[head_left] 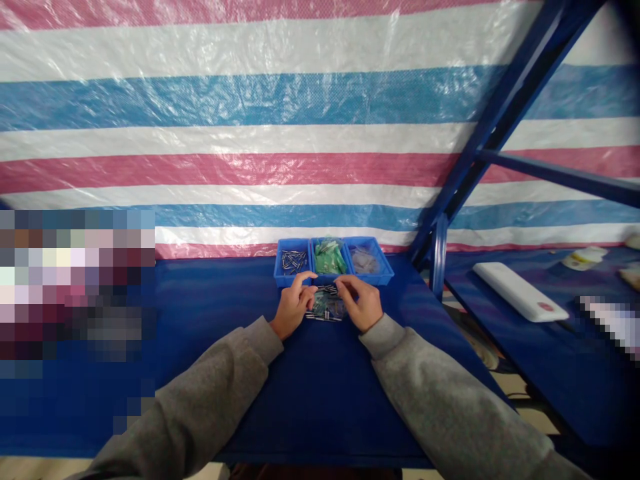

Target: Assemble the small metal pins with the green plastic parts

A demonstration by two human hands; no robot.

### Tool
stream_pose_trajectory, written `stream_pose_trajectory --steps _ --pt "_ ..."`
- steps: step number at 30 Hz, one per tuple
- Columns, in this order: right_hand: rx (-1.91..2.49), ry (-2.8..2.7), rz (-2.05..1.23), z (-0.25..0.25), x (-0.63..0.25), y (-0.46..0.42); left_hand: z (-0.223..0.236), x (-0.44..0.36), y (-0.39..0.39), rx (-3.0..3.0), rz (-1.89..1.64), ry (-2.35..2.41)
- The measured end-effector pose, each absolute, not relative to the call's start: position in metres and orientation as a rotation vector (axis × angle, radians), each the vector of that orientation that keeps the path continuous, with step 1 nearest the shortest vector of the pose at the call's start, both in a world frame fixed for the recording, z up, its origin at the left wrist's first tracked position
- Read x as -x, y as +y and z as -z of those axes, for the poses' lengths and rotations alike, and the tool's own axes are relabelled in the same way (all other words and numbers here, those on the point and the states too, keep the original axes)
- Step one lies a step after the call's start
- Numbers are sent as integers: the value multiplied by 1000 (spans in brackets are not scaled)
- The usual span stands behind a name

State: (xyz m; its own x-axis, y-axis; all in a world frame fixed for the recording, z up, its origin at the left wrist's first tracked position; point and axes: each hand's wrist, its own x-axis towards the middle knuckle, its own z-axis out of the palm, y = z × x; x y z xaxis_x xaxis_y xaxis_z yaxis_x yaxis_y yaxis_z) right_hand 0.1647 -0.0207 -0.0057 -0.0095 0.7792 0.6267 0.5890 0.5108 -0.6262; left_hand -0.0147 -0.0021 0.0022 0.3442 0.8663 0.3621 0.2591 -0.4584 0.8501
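Observation:
Both hands are over a small pile of dark and silvery metal pins or screws (325,315), with clear and greenish plastic pieces among them, on the blue table. My left hand (291,308) is at the pile's left side, index finger stretched out and apart from the thumb, with nothing visible between them. At the right side, my right hand (363,305) has thumb and index finger pinched together; whatever they hold is too small to make out. Just behind stands a blue three-compartment tray (279,275): metal pins (293,261) left, green plastic pieces (329,259) middle, clear plastic pieces (364,261) right.
The blue tabletop (320,400) extends to both sides. A blue metal frame (463,175) rises at the right. Beyond a gap, another blue table holds a white oblong case (520,291) and a white cup-like container (584,257). A striped plastic sheet (250,100) hangs behind. The left side is pixelated.

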Motion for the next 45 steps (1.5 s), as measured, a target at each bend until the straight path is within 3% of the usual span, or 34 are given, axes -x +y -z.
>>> stream_pose_trajectory --steps 13,31,45 --pt "966 -1930 -304 3 -160 -22 -3 15 -3 -1882 -1071 950" --pt "1068 -1851 -275 7 -162 -20 -5 15 -1 -2216 -1172 1107" --pt "1094 -1897 -259 9 -161 -18 -12 16 -9 -2155 -1419 952"
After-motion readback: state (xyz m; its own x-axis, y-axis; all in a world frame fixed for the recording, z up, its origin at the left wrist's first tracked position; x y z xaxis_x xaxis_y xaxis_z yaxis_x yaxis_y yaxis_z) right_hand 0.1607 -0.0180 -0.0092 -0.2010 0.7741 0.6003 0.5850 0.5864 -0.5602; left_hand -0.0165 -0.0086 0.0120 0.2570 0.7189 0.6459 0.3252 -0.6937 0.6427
